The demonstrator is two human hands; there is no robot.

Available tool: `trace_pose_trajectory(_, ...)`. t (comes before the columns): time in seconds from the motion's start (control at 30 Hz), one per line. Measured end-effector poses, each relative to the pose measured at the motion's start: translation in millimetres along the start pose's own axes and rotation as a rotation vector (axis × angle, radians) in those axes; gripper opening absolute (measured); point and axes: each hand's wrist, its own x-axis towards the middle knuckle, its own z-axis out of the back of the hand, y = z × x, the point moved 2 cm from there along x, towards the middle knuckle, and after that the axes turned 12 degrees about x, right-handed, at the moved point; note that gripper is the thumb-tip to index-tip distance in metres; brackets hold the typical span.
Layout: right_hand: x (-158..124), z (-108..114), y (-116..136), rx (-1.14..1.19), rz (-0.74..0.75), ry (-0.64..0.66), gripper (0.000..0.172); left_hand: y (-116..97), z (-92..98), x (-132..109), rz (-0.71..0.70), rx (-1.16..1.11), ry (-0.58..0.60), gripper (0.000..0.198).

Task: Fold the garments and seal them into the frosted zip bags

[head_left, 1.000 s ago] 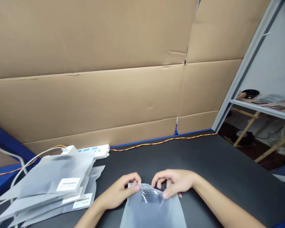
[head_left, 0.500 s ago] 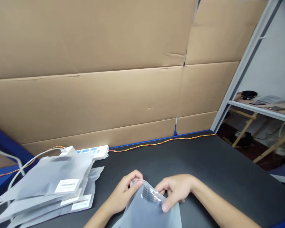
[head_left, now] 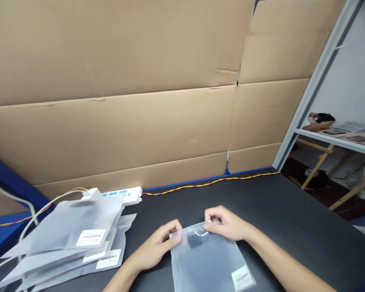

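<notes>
black tabletop (head_left: 292, 215), hands (head_left: 155, 247) (head_left: 226, 223) pinching frosted bag (head_left: 205, 259)

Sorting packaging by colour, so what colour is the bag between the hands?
The plastic bag is a frosted, translucent pale grey, shown best in the head view.

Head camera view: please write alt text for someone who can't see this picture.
The left hand and right hand pinch the top edge of a frosted plastic bag on a black table. More labelled bags lie stacked to the left, before a cardboard wall.
</notes>
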Motion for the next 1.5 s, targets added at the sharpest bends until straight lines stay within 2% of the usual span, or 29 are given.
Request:
trace_pose_trajectory(0.07, -1.4, -0.3, 4.2, -0.076, -0.004, 0.045, 0.036, 0.2, -0.4, -0.6, -0.008, -0.016, -0.010, 0.032)
trace_pose_trajectory(0.17, -2.5, -0.5, 7.0, -0.064, -0.063, 0.144, 0.039, 0.6, -1.0, -1.2, -0.017, -0.016, -0.012, 0.031)
trace_pose_trajectory(0.23, -2.5, 0.5, 8.1, -0.073, -0.048, 0.129, 0.038, 2.1, -1.8, -1.0, 0.008, 0.001, 0.005, 0.033)
trace_pose_trajectory(0.43, -2.9, 2.5, 8.6, -0.043, 0.004, 0.129, 0.010, 7.1, 4.9, -2.6, 0.095, 0.059, 0.010, 0.045)
trace_pose_trajectory(0.5, -2.3, 3.2, 5.8, 0.022, 0.028, 0.078, 0.021, 4.5, 9.8, -6.1, 0.085, 0.059, 0.076, 0.051)
trace_pose_trajectory(0.6, 1.1, -2.3, -3.5, 0.133, -0.002, -0.003, 0.036, -3.8, 13.5, -10.1, -0.024, 0.060, 0.206, 0.062)
trace_pose_trajectory(0.67, 4.5, -12.7, -8.1, 0.178, -0.011, -0.033, 0.041, -7.1, 13.1, -7.7, -0.058, 0.058, 0.105, 0.063)
trace_pose_trajectory(0.73, 7.8, -27.1, -8.1, 0.211, 0.002, -0.068, 0.041, -6.1, 7.3, -1.7, 0.005, 0.032, -0.052, 0.056)
trace_pose_trajectory(0.77, 9.1, -34.9, -6.4, 0.216, 0.023, -0.085, 0.039, -4.8, 2.0, 1.7, 0.044, 0.025, -0.091, 0.050)
trace_pose_trajectory(0.83, 10.0, -49.0, -1.0, 0.204, 0.078, -0.128, 0.036, -2.8, -10.6, 7.7, 0.083, 0.041, -0.077, 0.040)
trace_pose_trajectory(0.9, 8.9, -58.2, 3.6, 0.173, 0.107, -0.180, 0.037, -2.5, -20.1, 11.0, 0.059, 0.071, -0.053, 0.035)
trace_pose_trajectory(0.97, 7.0, -61.7, 5.2, 0.133, 0.076, -0.205, 0.038, -2.7, -24.3, 11.6, 0.041, 0.075, -0.062, 0.034)
trace_pose_trajectory(1.03, 5.5, -61.8, 5.2, 0.107, 0.028, -0.157, 0.033, -3.4, -25.1, 10.8, 0.040, 0.074, -0.075, 0.034)
trace_pose_trajectory(1.13, 4.2, -57.0, 6.8, 0.142, 0.018, -0.083, 0.027, -6.0, -24.6, 9.5, 0.054, 0.050, -0.070, 0.034)
trace_pose_trajectory(1.2, 3.8, -48.4, 8.8, 0.170, 0.046, -0.107, 0.028, -8.2, -22.7, 8.7, 0.055, 0.033, -0.065, 0.031)
trace_pose_trajectory(1.3, 3.6, -24.9, 8.4, 0.165, 0.077, -0.199, 0.024, -8.1, -14.7, 6.1, 0.050, 0.041, -0.054, 0.028)
trace_pose_trajectory(1.4, 2.0, 6.9, 3.9, 0.145, 0.109, -0.361, 0.025, 0.3, -1.7, 1.7, 0.056, 0.043, -0.063, 0.029)
trace_pose_trajectory(1.47, -0.5, 23.0, 0.8, 0.141, 0.111, -0.434, 0.028, 9.2, 6.4, -0.9, 0.053, 0.032, -0.116, 0.030)
trace_pose_trajectory(1.5, -1.6, 26.8, -0.7, 0.153, 0.089, -0.420, 0.029, 13.8, 9.4, -1.7, 0.050, 0.027, -0.156, 0.031)
